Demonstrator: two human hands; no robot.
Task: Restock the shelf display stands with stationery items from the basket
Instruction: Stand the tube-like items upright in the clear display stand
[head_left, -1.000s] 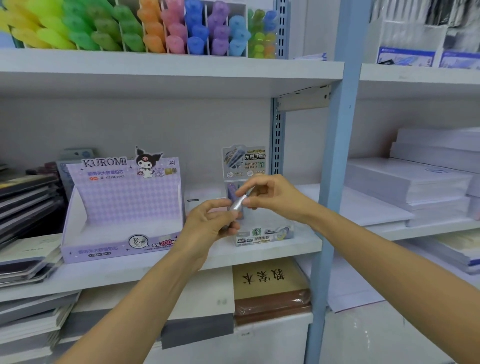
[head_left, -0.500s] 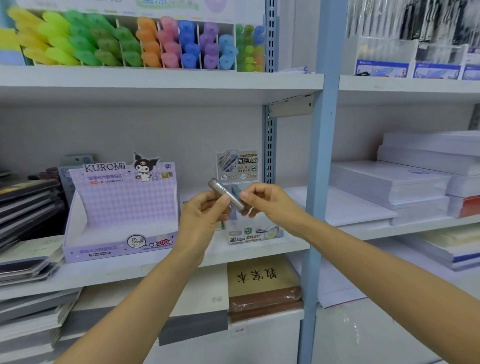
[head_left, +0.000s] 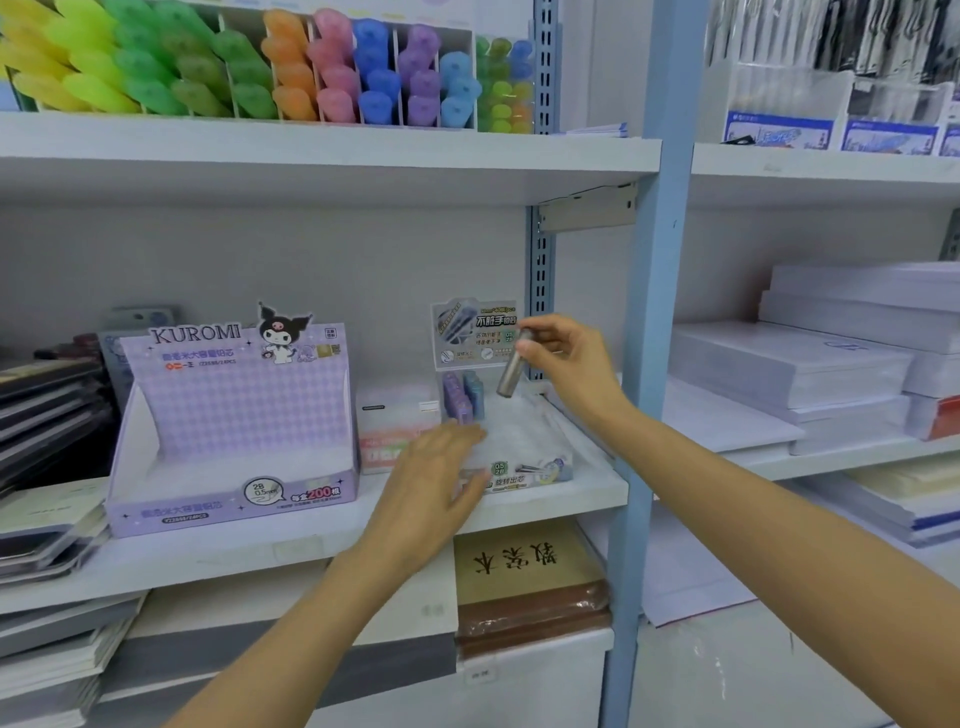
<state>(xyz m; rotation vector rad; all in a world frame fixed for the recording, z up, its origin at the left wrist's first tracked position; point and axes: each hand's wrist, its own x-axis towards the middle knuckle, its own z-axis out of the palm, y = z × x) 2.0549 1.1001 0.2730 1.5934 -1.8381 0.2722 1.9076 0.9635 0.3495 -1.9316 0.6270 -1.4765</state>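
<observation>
We see the right hand (head_left: 566, 358) just right of centre in the frame, pinching a grey tube (head_left: 511, 371) by its upper end between thumb and fingertips. The tube's long axis runs close to upright, leaning a little so that its top tips to the right. Its free lower end points down and slightly left, into the back of the display stand (head_left: 545, 470). The tube hangs above the stand, apart from its floor, just beside the stand's printed header card (head_left: 475, 332) and to the right of the purple and blue tubes (head_left: 462, 395) standing upright at the back. The fingers cover the tube's top end, so we cannot make out its cap.

The left hand (head_left: 436, 478) lies flat below and left of that, fingers straight and holding nothing, resting over the stand's front left corner. It hides part of the front label there.

The stand sits on the middle shelf (head_left: 260, 545), near the blue post (head_left: 654, 312). Its clear walls are hard to trace against the white. The purple Kuromi box (head_left: 234, 431) stands to the left on the same shelf. We cannot read its inside as filled or not. Bright highlighters (head_left: 260, 67) fill the upper left, cut off by the top edge. White paper stacks (head_left: 789, 364) fill the right side.
</observation>
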